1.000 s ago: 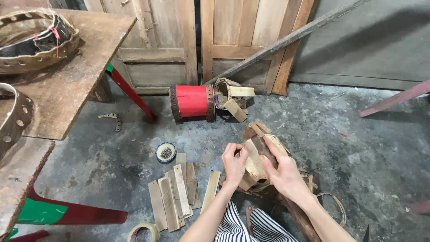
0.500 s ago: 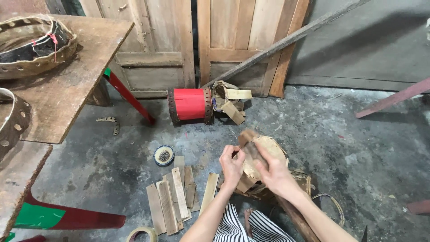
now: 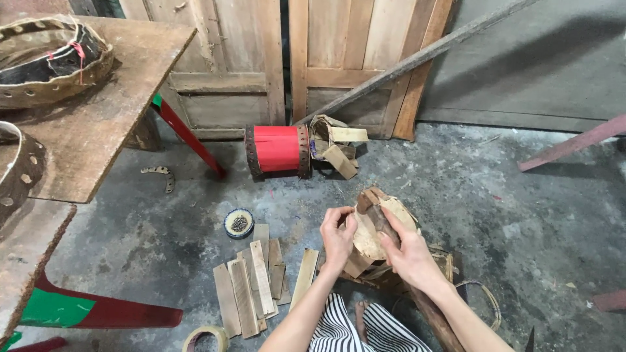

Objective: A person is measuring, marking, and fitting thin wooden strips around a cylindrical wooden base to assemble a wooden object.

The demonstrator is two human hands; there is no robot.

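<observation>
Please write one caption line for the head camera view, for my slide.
Both hands, left hand and right hand, grip a curved bark piece above flat wooden strips on the concrete floor.

The pale brown, curled strip of bark-like material [image 3: 373,236] is partly covered by the left hand [image 3: 338,236] and the right hand [image 3: 409,255], so where its ends meet cannot be seen. Under it, the dark wooden post [image 3: 430,313] runs off the bottom edge. The cream ring of tape [image 3: 205,339] on the floor is cut by that same edge. On the worn wooden counter [image 3: 98,124], the brown studded hoop [image 3: 18,171] is sliced by the left edge, and the woven tan ring [image 3: 45,91] loses its far side at the top. What fills the small round tin [image 3: 239,223] is too small to tell.
</observation>
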